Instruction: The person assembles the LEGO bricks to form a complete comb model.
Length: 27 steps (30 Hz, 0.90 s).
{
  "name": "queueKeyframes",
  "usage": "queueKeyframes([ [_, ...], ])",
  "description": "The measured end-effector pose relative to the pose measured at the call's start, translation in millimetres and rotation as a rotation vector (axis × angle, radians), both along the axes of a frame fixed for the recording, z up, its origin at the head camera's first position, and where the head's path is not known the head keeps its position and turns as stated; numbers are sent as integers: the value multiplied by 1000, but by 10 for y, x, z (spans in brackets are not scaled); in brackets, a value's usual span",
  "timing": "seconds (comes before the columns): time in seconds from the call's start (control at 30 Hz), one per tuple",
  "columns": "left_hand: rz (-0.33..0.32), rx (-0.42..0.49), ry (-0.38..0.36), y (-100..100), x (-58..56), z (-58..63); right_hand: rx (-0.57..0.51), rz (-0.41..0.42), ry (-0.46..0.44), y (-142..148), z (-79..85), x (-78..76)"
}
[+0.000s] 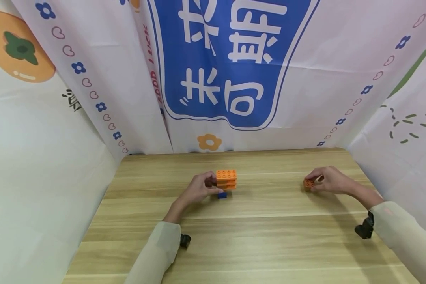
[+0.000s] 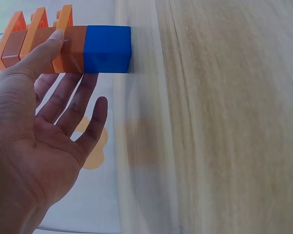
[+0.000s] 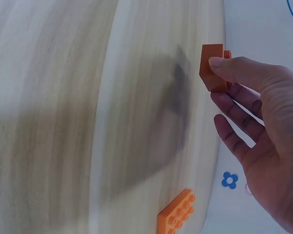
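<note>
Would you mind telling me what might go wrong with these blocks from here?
The stack might tip if the left hand loosens, because its wide orange plates overhang the narrower blue block at the bottom. The small orange block, pinched by the right hand, could slip.

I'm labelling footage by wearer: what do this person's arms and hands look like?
The left hand and right hand are bare, without gloves. The left sleeve and right sleeve are pale greenish-beige and stop short of the hands. A small black device juts out near each sleeve's end.
</note>
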<state>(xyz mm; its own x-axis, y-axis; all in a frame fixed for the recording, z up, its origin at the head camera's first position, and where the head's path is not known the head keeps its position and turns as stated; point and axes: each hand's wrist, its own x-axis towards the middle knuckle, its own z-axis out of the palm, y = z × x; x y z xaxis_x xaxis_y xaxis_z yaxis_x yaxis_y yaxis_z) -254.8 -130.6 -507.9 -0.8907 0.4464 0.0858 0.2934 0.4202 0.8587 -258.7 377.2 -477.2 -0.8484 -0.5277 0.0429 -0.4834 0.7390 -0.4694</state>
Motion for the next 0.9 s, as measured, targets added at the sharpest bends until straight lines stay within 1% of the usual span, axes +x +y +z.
queueKeyframes([
  [0.17, 3, -4, 1, 4, 8, 3, -17, 29, 37, -114, 44, -17],
  [0.5, 1, -1, -2, 7, 13, 22, -51, 82, 36, -338, 148, -35],
  [0.7, -2, 8, -5, 4, 15, 17, -73, 131, 82, -484, 172, -26],
  [0.9, 7, 4, -10, 16, 12, 24, -73, 143, 89, -661, 272, 1],
])
